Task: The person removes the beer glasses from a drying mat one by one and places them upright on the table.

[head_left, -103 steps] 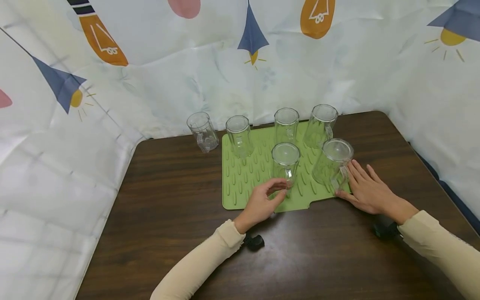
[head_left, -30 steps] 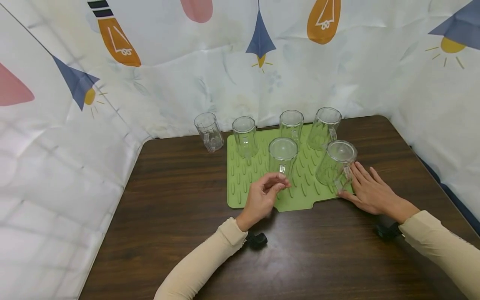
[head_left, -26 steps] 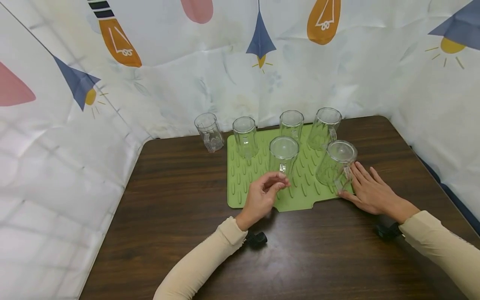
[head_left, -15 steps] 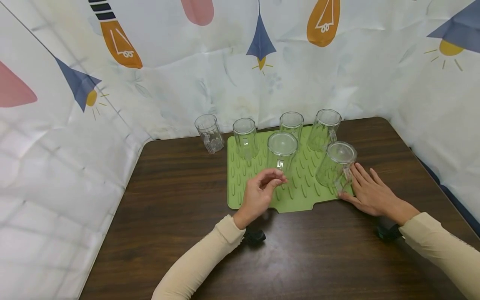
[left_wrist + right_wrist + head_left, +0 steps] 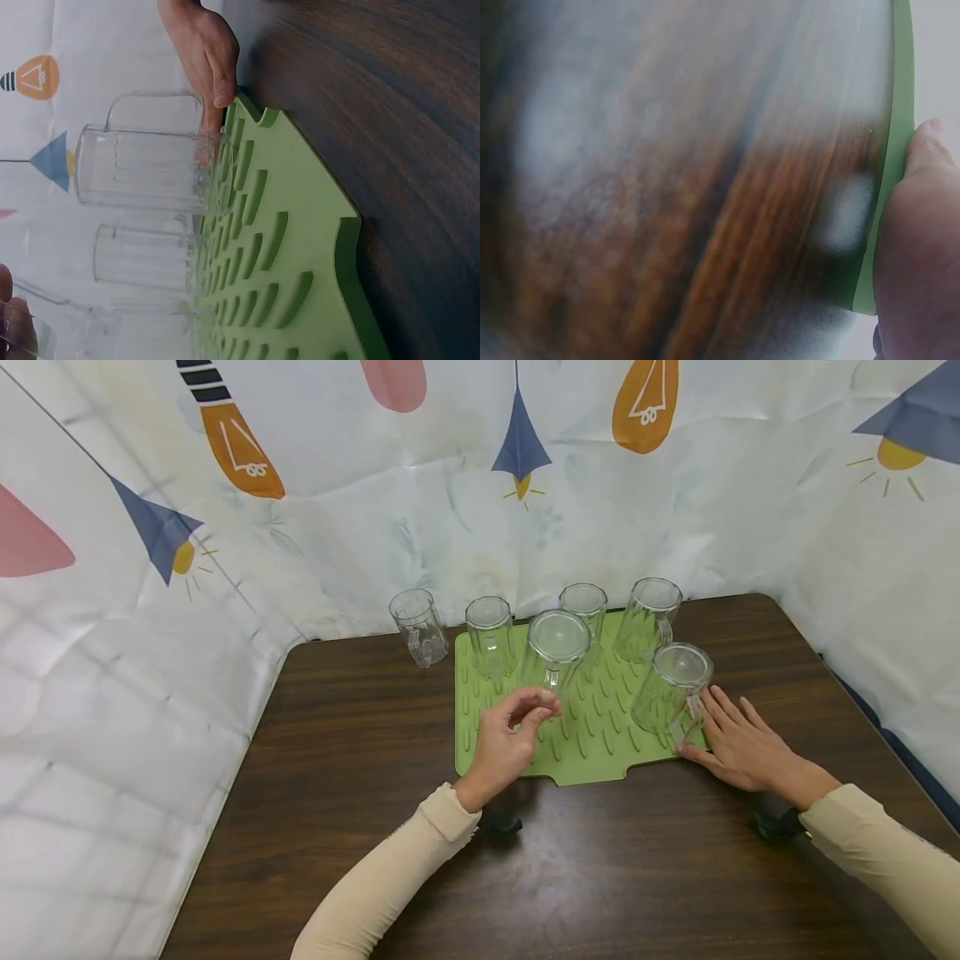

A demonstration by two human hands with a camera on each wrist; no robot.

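My left hand (image 5: 510,731) pinches the handle of an upside-down clear glass mug (image 5: 557,639), its base facing up. In the left wrist view, only fingertips (image 5: 19,322) and a bit of that mug show at the lower left corner. The mug is held over a green ribbed drying mat (image 5: 585,768). My right hand (image 5: 742,743) lies with straight fingers at the mat's right edge, beside another inverted mug (image 5: 671,693). The right wrist view has that hand's thumb (image 5: 928,150) against the mat's green edge.
Three more inverted mugs stand along the mat's back: left (image 5: 491,639), middle (image 5: 592,606) and right (image 5: 648,618). Off the mat to the left, a mug (image 5: 420,627) stands mouth up on the dark wooden table (image 5: 360,735). A patterned curtain (image 5: 337,527) hangs behind.
The left hand has taken hold of the front middle mug by its handle, raised it and shifted it left and back. The right hand keeps its place.
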